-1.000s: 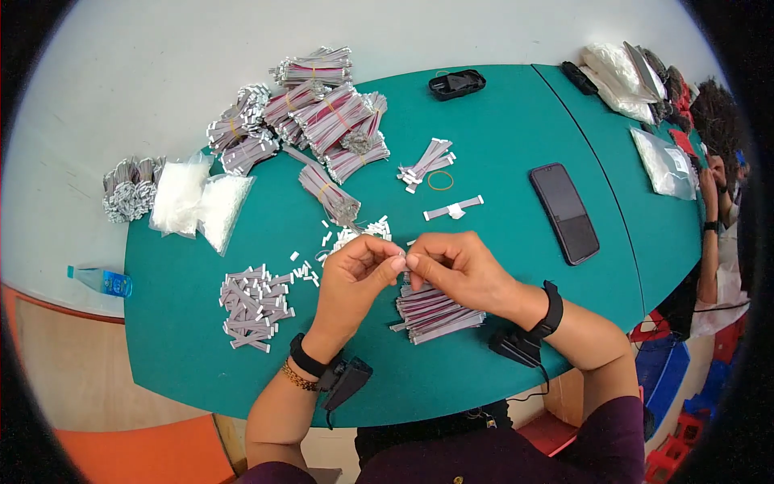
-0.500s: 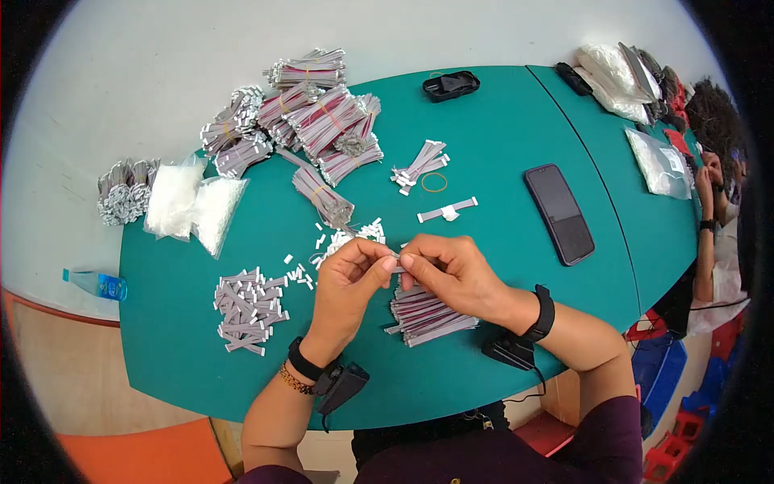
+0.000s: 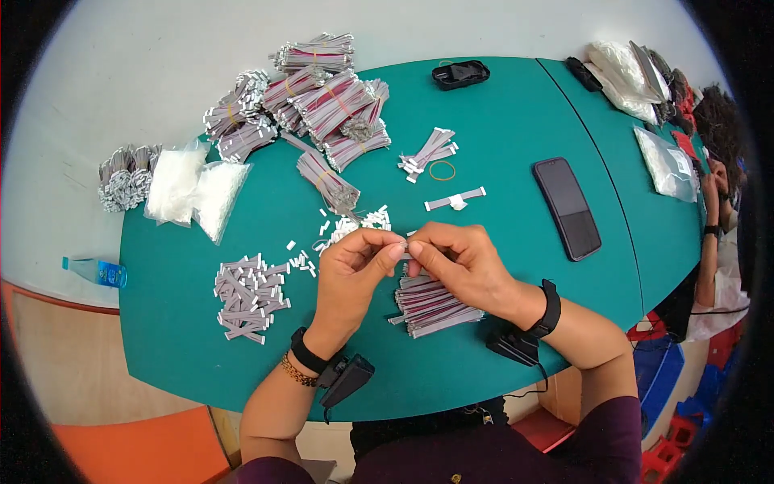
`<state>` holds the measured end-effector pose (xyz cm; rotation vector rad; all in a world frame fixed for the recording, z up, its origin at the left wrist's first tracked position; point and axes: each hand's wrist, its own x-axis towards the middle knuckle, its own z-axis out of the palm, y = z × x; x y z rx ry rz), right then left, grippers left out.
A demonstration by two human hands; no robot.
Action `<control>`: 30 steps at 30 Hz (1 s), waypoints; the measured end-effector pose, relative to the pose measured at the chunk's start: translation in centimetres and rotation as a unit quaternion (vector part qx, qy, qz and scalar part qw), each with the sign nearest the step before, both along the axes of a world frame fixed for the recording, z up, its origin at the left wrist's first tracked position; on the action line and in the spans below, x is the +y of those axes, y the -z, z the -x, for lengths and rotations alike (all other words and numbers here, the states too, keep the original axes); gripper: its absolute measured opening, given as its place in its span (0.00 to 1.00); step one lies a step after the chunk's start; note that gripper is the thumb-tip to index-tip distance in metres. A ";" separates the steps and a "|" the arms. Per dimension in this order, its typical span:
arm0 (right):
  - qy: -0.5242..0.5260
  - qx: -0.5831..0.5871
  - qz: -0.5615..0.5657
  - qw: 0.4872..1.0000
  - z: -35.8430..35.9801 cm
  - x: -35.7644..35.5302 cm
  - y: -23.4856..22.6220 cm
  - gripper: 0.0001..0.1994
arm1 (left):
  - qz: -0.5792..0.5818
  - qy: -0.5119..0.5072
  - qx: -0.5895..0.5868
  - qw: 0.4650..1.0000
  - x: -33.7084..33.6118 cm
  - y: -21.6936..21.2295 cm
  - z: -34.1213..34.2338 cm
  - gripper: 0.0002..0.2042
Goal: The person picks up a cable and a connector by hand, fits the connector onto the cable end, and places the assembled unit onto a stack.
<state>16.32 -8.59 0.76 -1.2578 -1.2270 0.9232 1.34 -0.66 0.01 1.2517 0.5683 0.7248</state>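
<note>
Two clear plastic bags (image 3: 193, 189) of white contents lie well to the far left of the left hand (image 3: 355, 270). Left hand and right hand (image 3: 459, 262) meet fingertip to fingertip, pinching a small grey strip (image 3: 405, 246), mostly hidden, above a stack of ribbon strips (image 3: 431, 302) on the green tabletop (image 3: 516, 121).
</note>
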 end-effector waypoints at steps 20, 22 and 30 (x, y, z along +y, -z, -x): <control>-0.036 0.132 0.054 0.989 -0.2 0.1 -0.5 0.04 | 0.003 0.023 -0.004 1.000 0.1 0.6 -0.3 0.08; -0.033 0.153 0.057 0.986 -0.2 0.1 -0.5 0.04 | 0.037 0.035 -0.009 0.999 0.0 0.7 -0.3 0.08; -0.060 0.193 0.076 0.976 -0.3 0.1 -0.3 0.04 | 0.023 0.072 0.008 0.997 0.4 0.8 0.2 0.09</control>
